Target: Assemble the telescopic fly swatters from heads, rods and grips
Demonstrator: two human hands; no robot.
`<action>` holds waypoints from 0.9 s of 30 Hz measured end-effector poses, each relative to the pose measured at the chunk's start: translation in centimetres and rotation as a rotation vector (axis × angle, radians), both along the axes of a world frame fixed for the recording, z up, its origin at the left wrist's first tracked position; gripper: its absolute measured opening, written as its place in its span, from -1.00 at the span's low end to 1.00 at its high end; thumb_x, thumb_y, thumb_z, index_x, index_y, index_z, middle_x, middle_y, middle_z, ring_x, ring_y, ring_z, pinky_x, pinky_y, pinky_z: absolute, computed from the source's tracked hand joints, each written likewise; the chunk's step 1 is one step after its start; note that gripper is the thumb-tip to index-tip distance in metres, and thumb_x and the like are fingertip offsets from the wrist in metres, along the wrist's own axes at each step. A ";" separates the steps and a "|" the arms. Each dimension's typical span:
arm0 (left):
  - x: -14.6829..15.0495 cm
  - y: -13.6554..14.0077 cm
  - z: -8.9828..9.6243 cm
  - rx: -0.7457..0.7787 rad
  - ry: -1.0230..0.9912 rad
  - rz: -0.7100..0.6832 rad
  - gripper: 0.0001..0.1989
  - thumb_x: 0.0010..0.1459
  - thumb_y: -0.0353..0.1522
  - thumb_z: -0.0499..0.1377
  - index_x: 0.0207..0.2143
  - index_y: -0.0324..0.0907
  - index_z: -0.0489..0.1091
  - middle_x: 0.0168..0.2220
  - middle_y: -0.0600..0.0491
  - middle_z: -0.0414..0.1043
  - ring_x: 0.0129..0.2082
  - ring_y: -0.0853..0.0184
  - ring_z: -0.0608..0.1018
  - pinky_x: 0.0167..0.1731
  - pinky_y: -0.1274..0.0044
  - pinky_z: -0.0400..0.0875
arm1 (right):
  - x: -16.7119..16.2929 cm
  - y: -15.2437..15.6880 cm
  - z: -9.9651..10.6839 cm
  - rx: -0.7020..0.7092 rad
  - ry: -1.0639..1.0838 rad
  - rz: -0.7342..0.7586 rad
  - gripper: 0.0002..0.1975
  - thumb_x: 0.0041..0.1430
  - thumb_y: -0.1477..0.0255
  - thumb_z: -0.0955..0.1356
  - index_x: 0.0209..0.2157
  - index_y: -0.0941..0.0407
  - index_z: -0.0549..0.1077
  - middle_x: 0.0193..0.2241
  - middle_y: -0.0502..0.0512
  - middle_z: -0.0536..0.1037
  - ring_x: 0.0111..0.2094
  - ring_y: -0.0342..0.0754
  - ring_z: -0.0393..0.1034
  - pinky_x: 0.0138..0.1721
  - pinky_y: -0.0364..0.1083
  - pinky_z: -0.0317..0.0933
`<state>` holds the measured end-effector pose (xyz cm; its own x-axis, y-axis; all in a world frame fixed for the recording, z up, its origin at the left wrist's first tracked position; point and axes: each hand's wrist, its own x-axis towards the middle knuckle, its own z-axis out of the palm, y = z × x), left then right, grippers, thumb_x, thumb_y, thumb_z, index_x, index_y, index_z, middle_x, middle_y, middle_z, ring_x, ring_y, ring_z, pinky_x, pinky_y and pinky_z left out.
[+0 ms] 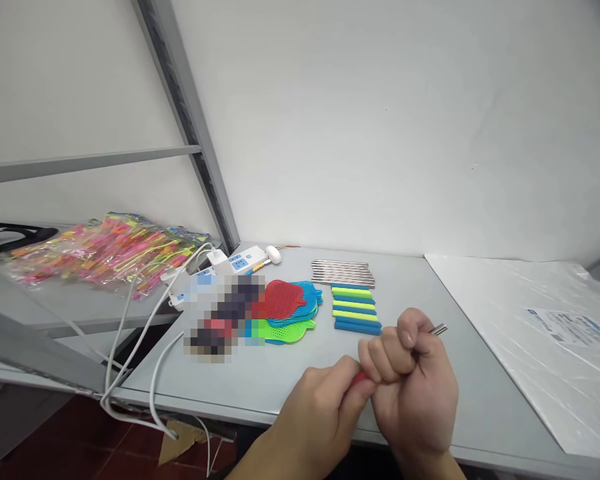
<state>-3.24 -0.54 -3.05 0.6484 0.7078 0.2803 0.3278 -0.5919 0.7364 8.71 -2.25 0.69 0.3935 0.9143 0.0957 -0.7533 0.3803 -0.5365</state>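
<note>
Far left, 9 o'clock: clear plastic bag of toys (105, 253), pink/yellow/green, crinkly, lying on a grey shelf (80, 310). White cables (140, 333) droop off the table edge from a white power strip (235, 261) at roughly 11 o'clock of the hands.

Centre: fly-swatter heads (290, 308), flat perforated plastic mesh, stacked red over blue over green, on the grey table (260, 373). A blurred patch covers what lies to their left. Behind them, at 12 o'clock, a row of thin metal rods (343, 272), shiny, laid parallel. Just in front of those, foam grips (356, 309), short matte cylinders, alternating blue and lime, side by side.

Near edge, 6 o'clock: left hand (315, 420) pinches a red piece (363, 377) between thumb and fingers; only a sliver of it shows. Right hand (413, 373) is fisted tight around a metal rod (437, 329), whose flattened silver tip pokes out of the fist toward 2 o'clock. Red piece sits at the fist's lower left, touching both hands; cannot tell how it meets the rod inside the fist.

Right, 3 o'clock: large white sheet in clear wrap (540, 333), glossy, printed label on it.
</note>
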 end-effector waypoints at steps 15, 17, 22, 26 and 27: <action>-2.9 -1.2 1.2 -0.197 -0.110 0.208 -0.85 0.32 -0.30 -0.01 -0.16 -0.06 0.34 -0.46 0.05 0.44 -0.55 0.31 0.39 -0.55 0.55 0.10 | -3.2 1.8 -1.5 -0.052 -0.117 0.295 -0.84 0.22 0.42 0.21 -0.47 0.05 0.22 -0.71 -0.25 -0.11 -0.71 -0.24 -0.20 -0.46 -0.17 0.15; -4.0 -1.3 0.8 -0.315 -0.193 0.283 -0.85 0.30 -0.25 0.03 -0.17 -0.07 0.34 -0.47 0.07 0.39 -0.55 0.34 0.37 -0.56 0.57 0.13 | -4.2 2.6 -1.6 -0.080 -0.302 0.371 -0.88 0.27 0.32 0.22 -0.30 0.03 0.32 -0.64 -0.19 0.15 -0.61 -0.20 0.13 -0.36 -0.12 0.23; -5.1 -0.9 -0.8 -0.764 -0.765 0.429 -0.73 0.30 -0.08 -0.01 -0.12 -0.04 0.21 -0.56 0.29 0.06 -0.76 0.55 0.00 -0.75 0.66 0.06 | -6.0 4.6 -3.3 -0.063 -1.318 0.090 -0.57 0.36 0.27 0.13 0.19 0.07 0.23 0.10 0.22 0.38 0.17 0.08 0.19 0.15 0.13 0.10; -5.0 -0.3 -1.8 -0.781 -1.070 0.545 -0.76 0.28 -0.11 0.05 -0.22 -0.08 0.19 -0.57 0.30 0.10 -0.80 0.60 0.04 -0.78 0.69 0.08 | -7.6 6.5 -6.4 -0.062 -2.151 -0.210 -0.53 0.30 0.46 0.16 0.20 0.25 0.28 0.25 0.36 0.23 0.33 0.29 -0.16 0.23 0.37 -0.23; -5.1 -0.2 -2.0 -0.769 -1.106 0.550 -0.76 0.27 -0.11 0.07 -0.23 -0.08 0.19 -0.57 0.30 0.12 -0.80 0.61 0.06 -0.77 0.69 0.09 | -8.0 6.8 -7.1 -0.047 -2.268 -0.215 -0.52 0.30 0.48 0.17 0.22 0.26 0.26 0.28 0.36 0.18 0.34 0.31 -0.18 0.22 0.39 -0.24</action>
